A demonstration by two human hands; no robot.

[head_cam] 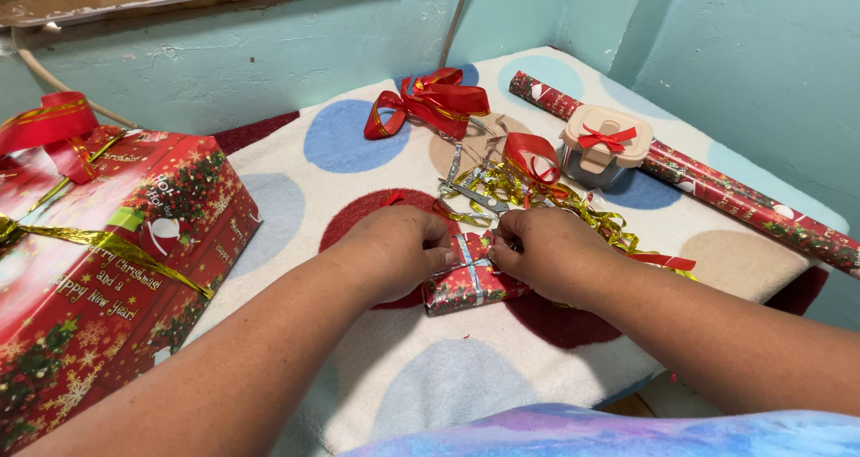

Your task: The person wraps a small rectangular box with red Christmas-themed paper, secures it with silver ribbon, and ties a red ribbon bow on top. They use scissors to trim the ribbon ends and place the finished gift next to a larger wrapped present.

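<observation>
A small gift wrapped in red festive paper (468, 284) lies on the dotted white cloth (430, 367), crossed by a silver ribbon (468, 253). My left hand (394, 246) pinches the ribbon at the parcel's left top edge. My right hand (546, 253) grips the ribbon on the right side, fingers curled over it. Both hands press against the parcel.
A large red wrapped box with gold ribbon (98, 269) stands at the left. A red bow (428, 103), a tangle of gold and silver ribbon with scissors (502, 193), a small beige-lidded container with a red bow (602, 145) and a roll of red wrapping paper (717, 184) lie beyond. Walls enclose the back and right.
</observation>
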